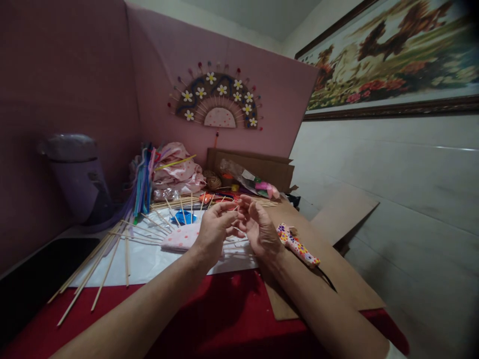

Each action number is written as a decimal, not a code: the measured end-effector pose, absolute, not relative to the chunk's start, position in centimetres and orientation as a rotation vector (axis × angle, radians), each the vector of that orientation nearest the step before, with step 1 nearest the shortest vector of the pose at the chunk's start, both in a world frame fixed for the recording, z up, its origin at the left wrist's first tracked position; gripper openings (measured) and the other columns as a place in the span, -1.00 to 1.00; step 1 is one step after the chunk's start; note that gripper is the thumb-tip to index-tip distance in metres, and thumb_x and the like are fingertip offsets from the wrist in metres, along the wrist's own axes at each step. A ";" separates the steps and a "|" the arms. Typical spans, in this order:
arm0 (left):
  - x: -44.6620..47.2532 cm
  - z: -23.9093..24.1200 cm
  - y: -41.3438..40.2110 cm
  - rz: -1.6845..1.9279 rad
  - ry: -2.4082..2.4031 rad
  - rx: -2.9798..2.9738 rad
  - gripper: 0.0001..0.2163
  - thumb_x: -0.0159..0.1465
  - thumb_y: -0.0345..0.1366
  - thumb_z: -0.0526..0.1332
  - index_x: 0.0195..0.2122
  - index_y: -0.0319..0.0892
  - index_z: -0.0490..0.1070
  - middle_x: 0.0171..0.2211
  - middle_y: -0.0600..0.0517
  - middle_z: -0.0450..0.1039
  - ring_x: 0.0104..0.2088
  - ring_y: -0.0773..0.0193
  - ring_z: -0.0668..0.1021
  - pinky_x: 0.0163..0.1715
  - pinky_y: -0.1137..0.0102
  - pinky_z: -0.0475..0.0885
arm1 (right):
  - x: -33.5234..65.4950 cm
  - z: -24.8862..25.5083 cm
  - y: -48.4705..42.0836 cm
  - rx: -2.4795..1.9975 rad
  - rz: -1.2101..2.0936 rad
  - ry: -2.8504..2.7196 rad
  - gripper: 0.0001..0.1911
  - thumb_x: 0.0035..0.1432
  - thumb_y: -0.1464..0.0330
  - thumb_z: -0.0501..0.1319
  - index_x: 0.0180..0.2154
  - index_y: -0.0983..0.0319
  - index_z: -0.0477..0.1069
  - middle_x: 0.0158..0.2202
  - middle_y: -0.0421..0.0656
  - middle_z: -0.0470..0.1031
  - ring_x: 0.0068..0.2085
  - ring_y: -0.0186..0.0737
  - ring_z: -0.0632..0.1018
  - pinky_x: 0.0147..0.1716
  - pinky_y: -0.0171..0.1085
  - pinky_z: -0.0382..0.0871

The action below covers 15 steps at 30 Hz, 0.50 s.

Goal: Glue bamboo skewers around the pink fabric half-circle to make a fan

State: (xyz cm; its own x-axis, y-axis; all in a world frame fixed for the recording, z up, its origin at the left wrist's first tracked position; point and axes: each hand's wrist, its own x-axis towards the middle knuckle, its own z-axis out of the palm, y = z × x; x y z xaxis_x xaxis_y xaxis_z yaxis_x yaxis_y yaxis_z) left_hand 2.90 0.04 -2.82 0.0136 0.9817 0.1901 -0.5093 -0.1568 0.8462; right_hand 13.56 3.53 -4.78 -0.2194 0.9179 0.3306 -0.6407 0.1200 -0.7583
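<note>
My left hand (214, 229) and my right hand (260, 229) are raised close together over a pink dotted half-disc (181, 237) with thin wooden sticks (157, 222) fanning out of it. The fingertips of both hands meet in a pinch around something small that I cannot make out. The half-disc lies on a white sheet (145, 259). A flowered tool (297, 245) lies just right of my right wrist on a brown board (337, 279).
Loose long sticks (90, 279) lie at the left on the red cloth (209, 319). A finished flower fan (217, 99) hangs on the pink wall. A lilac appliance (80, 174), coloured strips (144, 179), pink fabric (181, 172) and a cardboard box (269, 169) stand behind.
</note>
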 end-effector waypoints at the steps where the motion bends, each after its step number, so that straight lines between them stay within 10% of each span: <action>1: 2.9 -2.9 0.0 1.519 0.697 0.998 -0.79 -0.03 -0.39 0.32 -0.34 -0.28 0.40 -0.56 0.04 0.45 -0.67 0.38 0.45 -0.72 0.50 0.36 | 13.5 -4.7 3.4 -0.364 1.521 -1.017 -0.60 -0.06 0.12 0.33 -0.20 0.16 0.37 -0.32 -0.24 0.44 -0.50 -0.40 0.37 -0.64 -0.40 0.21; 15: 3.1 -2.7 -0.4 1.448 0.800 1.337 -0.81 0.09 -0.24 0.28 -0.48 -0.30 0.45 -0.58 -0.02 0.48 -0.65 0.33 0.51 -0.65 0.45 0.45 | 13.3 -4.6 2.8 -0.543 1.479 -1.020 -0.49 -0.16 0.03 0.36 -0.21 0.18 0.40 -0.33 -0.20 0.45 -0.51 -0.40 0.33 -0.68 -0.43 0.09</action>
